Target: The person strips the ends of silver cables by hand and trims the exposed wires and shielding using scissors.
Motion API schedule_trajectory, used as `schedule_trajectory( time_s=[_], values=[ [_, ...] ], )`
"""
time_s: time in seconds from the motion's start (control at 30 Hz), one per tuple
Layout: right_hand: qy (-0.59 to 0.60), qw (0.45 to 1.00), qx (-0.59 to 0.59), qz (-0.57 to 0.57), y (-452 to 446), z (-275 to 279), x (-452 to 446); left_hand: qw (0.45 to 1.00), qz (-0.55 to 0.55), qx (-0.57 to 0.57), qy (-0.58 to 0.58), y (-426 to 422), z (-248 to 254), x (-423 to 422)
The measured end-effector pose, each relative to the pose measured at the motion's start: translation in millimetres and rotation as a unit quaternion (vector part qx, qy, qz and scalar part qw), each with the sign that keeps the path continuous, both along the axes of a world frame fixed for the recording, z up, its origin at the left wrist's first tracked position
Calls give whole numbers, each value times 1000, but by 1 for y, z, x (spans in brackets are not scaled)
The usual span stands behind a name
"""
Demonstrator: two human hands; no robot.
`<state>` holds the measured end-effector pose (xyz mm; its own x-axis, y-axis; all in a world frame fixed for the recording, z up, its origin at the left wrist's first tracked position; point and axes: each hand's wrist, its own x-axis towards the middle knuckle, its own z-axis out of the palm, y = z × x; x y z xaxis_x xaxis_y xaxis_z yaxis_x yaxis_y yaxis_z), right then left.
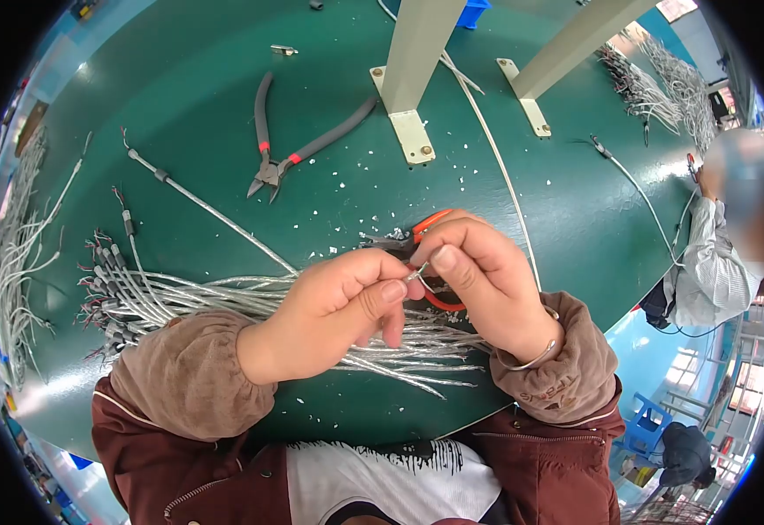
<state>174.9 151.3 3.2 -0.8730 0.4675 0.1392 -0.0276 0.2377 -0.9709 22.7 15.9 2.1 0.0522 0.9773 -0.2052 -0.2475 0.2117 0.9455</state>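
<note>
Both my hands meet over the green table (251, 114), fingertips almost touching. My left hand (329, 302) is closed in a pinch on the end of a thin silvery cable (412, 276). My right hand (487, 276) pinches the fine wire strands at that same end; the fingers partly hide them. Beneath the hands is a cutting tool with orange handles (434, 220), mostly covered by my right hand. A bundle of silver cables (189, 293) lies under my wrists, its dark connectors and thin stripped wires pointing left.
Grey-handled diagonal cutters (268, 171) lie open beyond my hands, among white scraps. Two metal posts (421, 52) are bolted to the table. More cable bundles (19, 254) lie at the far left and back right (653, 87). A person in a striped sleeve (710, 262) sits at right.
</note>
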Motion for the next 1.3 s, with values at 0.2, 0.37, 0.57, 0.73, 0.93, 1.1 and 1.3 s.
schedule_trajectory(
  time_s=[0.2, 0.37, 0.57, 0.73, 0.93, 1.1, 1.3],
  values=[
    [10, 991, 132, -6, -3, 9, 1, 999, 38, 26, -15, 0, -6, 4],
    [76, 936, 338, -65, -3, 1, -1, 997, 72, 21, -23, -2, -6, 8],
    [140, 793, 586, -87, -4, 2, 5, 998, 57, 25, -22, -4, -13, 6],
    [167, 820, 531, -133, -9, -7, -1, 996, 71, 43, 29, -8, -16, 3],
    [118, 957, 251, -83, -10, -6, 3, 994, 86, 51, 51, -8, -14, 4],
    [157, 950, 255, -84, -10, -10, 1, 993, 83, 56, 57, -8, -13, 5],
    [194, 912, 341, -124, -4, -4, 4, 974, 135, 103, 147, -11, -12, 12]
  ],
)
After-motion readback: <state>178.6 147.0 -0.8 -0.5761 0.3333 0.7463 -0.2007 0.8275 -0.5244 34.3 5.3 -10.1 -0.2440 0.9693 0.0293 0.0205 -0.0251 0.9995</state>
